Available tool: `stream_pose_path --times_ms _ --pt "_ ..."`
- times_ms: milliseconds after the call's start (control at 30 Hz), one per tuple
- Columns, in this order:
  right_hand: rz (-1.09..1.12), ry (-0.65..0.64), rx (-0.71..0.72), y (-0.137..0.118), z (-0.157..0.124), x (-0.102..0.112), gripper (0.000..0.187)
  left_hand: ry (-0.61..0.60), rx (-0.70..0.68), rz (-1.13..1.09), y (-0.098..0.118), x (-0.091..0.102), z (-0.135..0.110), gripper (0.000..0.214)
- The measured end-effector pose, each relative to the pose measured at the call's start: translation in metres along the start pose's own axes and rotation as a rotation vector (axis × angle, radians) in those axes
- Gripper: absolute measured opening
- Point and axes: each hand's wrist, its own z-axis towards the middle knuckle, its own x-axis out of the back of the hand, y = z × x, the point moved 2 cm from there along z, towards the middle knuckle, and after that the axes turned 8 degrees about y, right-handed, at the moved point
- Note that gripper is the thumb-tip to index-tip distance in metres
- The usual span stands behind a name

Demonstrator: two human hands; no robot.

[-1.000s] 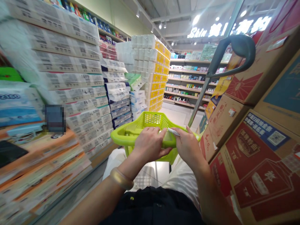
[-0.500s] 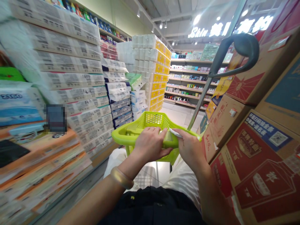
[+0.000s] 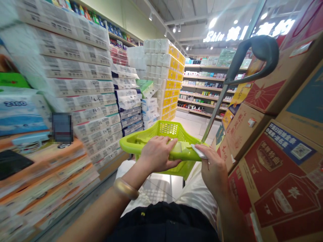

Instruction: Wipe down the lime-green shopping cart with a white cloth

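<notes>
In front of my lap is a lime-green plastic shopping basket (image 3: 133, 144), with a perforated wall at its far end. My left hand (image 3: 156, 153), a gold bangle on its wrist, wraps round the near rim, thumb below and fingers over the top. At the right end of that rim, my right hand (image 3: 214, 164) is closed on a folded white wipe (image 3: 199, 151), which presses against the green plastic. Most of the wipe is hidden under the fingers. A grey loop handle (image 3: 252, 60) on a metal pole rises at the basket's right side.
Tall stacks of wrapped paper packs (image 3: 83, 87) line the left. Brown and red cartons (image 3: 280, 181) are piled close on the right. Yellow-and-white tissue packs (image 3: 166, 80) stand ahead, with stocked shelves (image 3: 202, 84) behind. Pale floor tiles (image 3: 186, 126) run between them.
My right hand and the white wipe have moved right along the rim, away from my left hand. My left hand has shifted slightly left, still gripping the rim.
</notes>
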Motion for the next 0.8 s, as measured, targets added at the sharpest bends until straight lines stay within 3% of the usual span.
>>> stream_pose_path --times_ms 267,533,800 --pt "0.002 0.005 0.211 -0.004 -0.009 -0.005 0.037 -0.003 0.005 -0.06 -0.02 0.008 -0.01 0.068" --pt "0.124 0.032 0.164 -0.026 -0.015 -0.006 0.036 0.007 0.005 -0.1 -0.031 0.011 -0.014 0.067" --pt "0.087 0.208 0.081 -0.007 -0.018 0.003 0.029 0.008 0.01 -0.098 -0.031 0.009 -0.014 0.066"
